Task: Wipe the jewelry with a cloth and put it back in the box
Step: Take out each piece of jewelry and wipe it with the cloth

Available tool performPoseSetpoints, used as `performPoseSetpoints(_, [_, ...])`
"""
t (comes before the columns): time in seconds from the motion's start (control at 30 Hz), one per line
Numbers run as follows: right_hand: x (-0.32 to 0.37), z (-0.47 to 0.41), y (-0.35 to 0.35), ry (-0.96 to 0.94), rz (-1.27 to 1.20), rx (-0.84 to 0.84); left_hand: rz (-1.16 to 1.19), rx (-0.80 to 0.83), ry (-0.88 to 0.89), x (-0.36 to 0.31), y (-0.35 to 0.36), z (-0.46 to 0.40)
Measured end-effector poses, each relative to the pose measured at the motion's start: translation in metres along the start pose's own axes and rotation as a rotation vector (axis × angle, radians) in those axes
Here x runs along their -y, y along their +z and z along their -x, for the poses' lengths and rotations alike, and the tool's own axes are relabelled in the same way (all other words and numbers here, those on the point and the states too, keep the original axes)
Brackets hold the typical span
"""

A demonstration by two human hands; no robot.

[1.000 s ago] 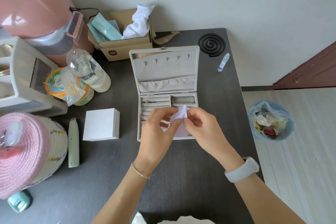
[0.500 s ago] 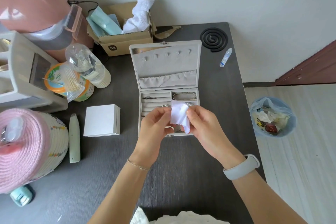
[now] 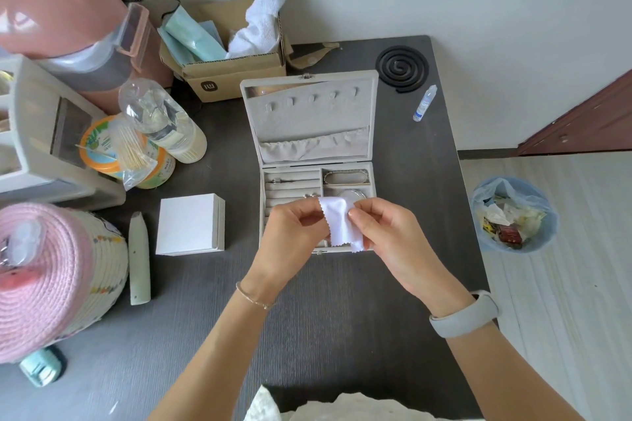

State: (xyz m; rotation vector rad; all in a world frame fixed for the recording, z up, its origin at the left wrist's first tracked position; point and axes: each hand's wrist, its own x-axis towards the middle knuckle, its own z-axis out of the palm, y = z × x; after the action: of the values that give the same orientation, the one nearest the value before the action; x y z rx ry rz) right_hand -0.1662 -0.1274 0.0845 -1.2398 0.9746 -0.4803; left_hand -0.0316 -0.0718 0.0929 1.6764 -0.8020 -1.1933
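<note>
The cloth, bunched between both hands a second ago, now hangs unfolded over the box.

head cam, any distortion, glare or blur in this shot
Head view: wide-angle bend curves the table edge; soft daylight, faint shadows; glare on the pink lid; mild softness toward the corners; cloth between left hand and right hand stays sharp.

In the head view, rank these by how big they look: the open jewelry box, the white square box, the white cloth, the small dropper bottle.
1. Jewelry box, lid open, clearly the largest.
2. White square box.
3. White cloth, partly hidden by both hands and held nearer the camera, so it looks larger than it is.
4. Dropper bottle, smallest.
</note>
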Motion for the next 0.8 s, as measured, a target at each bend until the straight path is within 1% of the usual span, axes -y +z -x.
performPoseSetpoints(0.07, [0.002,0.000,-0.001,-0.039,0.039,0.020,0.010,-0.076,-0.020,0.001,0.002,0.001])
performPoseSetpoints(0.13, [0.003,0.000,0.001,-0.073,0.055,0.051,0.072,-0.115,-0.062,-0.002,0.004,0.002])
performPoseSetpoints(0.23, [0.002,0.001,0.002,-0.104,0.062,0.013,0.134,-0.059,-0.098,-0.007,0.005,0.004])
performPoseSetpoints(0.33, [0.001,0.001,0.002,-0.118,0.065,0.017,0.021,-0.031,0.013,-0.010,0.005,0.005])
performPoseSetpoints(0.43, [0.001,0.000,0.003,-0.109,0.095,0.011,-0.152,-0.080,0.190,-0.007,0.005,0.006])
performPoseSetpoints(0.5, [0.001,0.000,0.004,-0.110,0.109,-0.018,-0.210,-0.114,0.209,-0.004,0.005,0.007])
performPoseSetpoints(0.57, [-0.001,0.002,0.005,-0.115,0.116,-0.028,-0.221,-0.144,0.153,-0.003,0.004,0.006])
performPoseSetpoints(0.67, [-0.004,0.004,0.006,-0.111,0.146,-0.015,-0.121,-0.125,0.091,-0.006,0.005,0.007])
performPoseSetpoints(0.8, [-0.004,0.002,0.010,-0.151,0.202,-0.027,0.046,-0.142,0.072,-0.009,0.008,0.011])
